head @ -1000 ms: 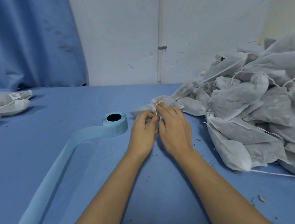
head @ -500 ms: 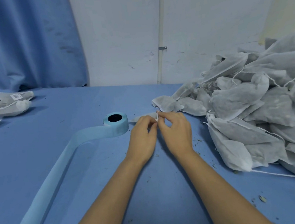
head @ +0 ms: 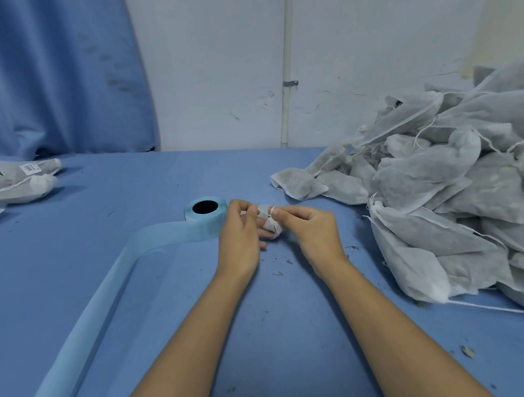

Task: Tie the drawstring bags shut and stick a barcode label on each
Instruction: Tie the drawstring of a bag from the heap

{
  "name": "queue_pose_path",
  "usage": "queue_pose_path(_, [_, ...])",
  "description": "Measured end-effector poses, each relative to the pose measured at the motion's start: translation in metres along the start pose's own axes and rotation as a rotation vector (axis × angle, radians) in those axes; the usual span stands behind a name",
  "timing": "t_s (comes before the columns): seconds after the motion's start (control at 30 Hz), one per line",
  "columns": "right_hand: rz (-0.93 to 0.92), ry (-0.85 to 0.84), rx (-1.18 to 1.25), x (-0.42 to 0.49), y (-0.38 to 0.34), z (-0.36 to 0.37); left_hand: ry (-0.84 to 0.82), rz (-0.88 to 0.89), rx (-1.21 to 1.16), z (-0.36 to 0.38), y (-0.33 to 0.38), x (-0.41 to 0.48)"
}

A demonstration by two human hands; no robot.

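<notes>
Bag now bunched on blue table.

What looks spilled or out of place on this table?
Dark flecks, maybe spilled filling, lie scattered on the table near the bag held by the left hand and right hand, with a bigger crumb at near right. The roll trails a long loose strip toward the near left edge.

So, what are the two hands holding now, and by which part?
One small white drawstring bag, between both hands. The left hand and the right hand pinch it at its gathered neck, where the string is wound.
</notes>
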State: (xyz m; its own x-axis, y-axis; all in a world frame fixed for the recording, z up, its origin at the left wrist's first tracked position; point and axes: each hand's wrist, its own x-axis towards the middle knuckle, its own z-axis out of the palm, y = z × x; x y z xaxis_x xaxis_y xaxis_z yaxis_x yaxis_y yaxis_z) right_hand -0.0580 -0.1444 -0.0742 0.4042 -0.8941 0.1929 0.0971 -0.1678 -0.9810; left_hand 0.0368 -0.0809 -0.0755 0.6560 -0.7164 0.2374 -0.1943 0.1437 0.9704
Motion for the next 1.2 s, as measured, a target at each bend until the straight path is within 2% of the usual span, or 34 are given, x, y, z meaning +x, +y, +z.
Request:
queue_pose_path(0.07, [-0.036,-0.041,-0.092,-0.003,-0.002,0.001,0.03,0.042,0.145,-0.002,-0.001,0.0])
queue_pose_path(0.17, [-0.116,-0.055,-0.318,-0.005,-0.004,0.004,0.088,0.204,0.584,-0.004,-0.003,-0.003])
queue_pose_path(0.23, [-0.126,-0.018,-0.412,-0.005,-0.005,0.007,0.148,0.311,0.688,-0.004,-0.002,-0.005])
queue_pose_path(0.3, [-0.118,0.031,-0.416,-0.005,-0.006,0.01,0.138,0.286,0.485,0.0,0.0,-0.006])
queue_pose_path(0.4, [-0.091,0.067,-0.317,-0.005,-0.005,0.014,0.081,0.06,0.005,0.009,0.006,-0.006])
queue_pose_path(0.5, [-0.044,0.06,-0.141,-0.003,-0.005,0.013,0.018,-0.008,-0.208,0.011,0.007,-0.006])
queue_pose_path(0.63, [0.165,-0.053,0.191,-0.001,-0.008,0.006,-0.074,0.082,-0.103,0.006,0.001,-0.003])
queue_pose_path(0.87, [0.304,-0.157,0.535,0.0,-0.008,0.005,-0.111,0.075,-0.11,0.0,-0.005,0.002])
queue_pose_path(1.2, [0.355,-0.207,0.579,0.0,-0.007,0.001,-0.163,0.092,-0.048,-0.004,-0.008,0.003])
